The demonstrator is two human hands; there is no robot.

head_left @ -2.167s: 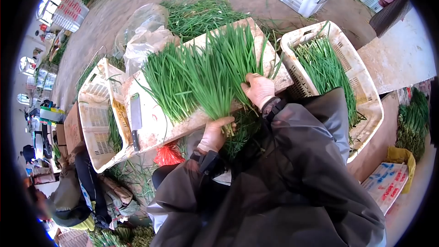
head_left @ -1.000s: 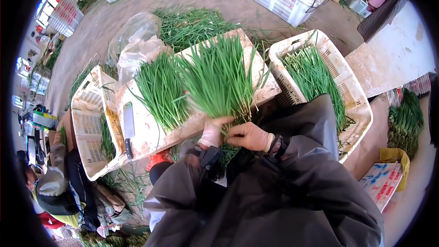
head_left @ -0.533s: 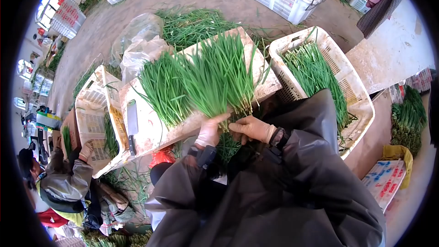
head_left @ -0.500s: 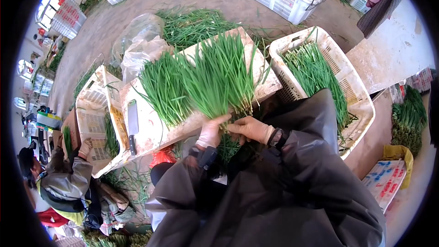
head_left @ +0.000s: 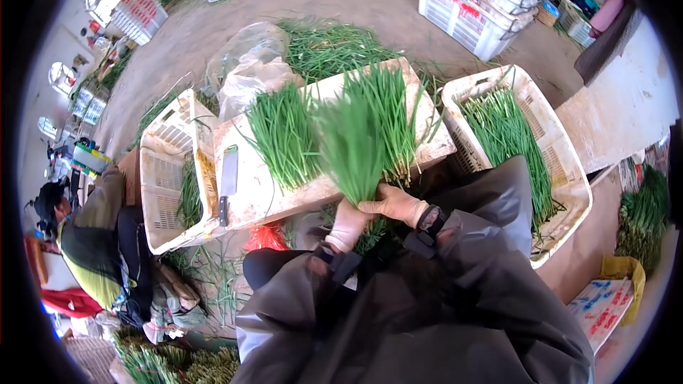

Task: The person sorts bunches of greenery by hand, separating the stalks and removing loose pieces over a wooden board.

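In my gloved left hand [head_left: 348, 225] is the base of a bunch of garlic chives [head_left: 352, 153], its fingers closed round the stems. My gloved right hand [head_left: 398, 205] is closed on the same bunch from the right side. The green leaves fan upward and are blurred by motion. Behind them, a second pile of chives [head_left: 283, 135] lies on the left of a pale board [head_left: 267, 206], and another pile [head_left: 400, 121] on its right. A cleaver [head_left: 228, 174] with a dark handle rests at the board's left end.
To the right stands a white plastic crate [head_left: 578, 203] holding chives. Another crate [head_left: 160, 195] is at the left, beside a seated person [head_left: 92, 235]. Loose leaves [head_left: 334, 46] and a clear plastic bag [head_left: 249, 82] lie beyond the board. Stacked crates [head_left: 462, 18] stand farther back.
Both hands have drawn the bunch slightly toward my body, and its leaves now blur. The view has shifted, so the scene sits lower and farther right. The seated person's arms have moved.
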